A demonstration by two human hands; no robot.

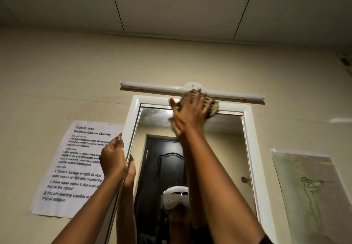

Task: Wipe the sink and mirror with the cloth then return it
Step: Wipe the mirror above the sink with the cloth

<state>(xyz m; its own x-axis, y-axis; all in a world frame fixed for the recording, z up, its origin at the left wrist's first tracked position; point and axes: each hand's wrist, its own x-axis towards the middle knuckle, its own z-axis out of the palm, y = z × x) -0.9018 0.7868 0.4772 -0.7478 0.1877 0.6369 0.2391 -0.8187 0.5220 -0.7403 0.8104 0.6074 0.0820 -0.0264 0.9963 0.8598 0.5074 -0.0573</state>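
A tall mirror point(219, 148) in a white frame point(251, 148) hangs on the beige wall ahead and above me. My right hand point(190, 114) is raised with fingers spread, pressing a crumpled pale cloth point(214, 108) flat against the top edge of the mirror and its frame. Only the cloth's edges show around my fingers. My left hand point(113, 158) grips the left side of the white frame, fingers curled around its edge. The sink is out of view below.
A white light bar point(156, 87) is fixed just above the frame. A printed task sheet point(76, 167) is taped left of the mirror, a faded drawing point(312, 192) to the right. The glass reflects a dark door point(162, 167) and a person.
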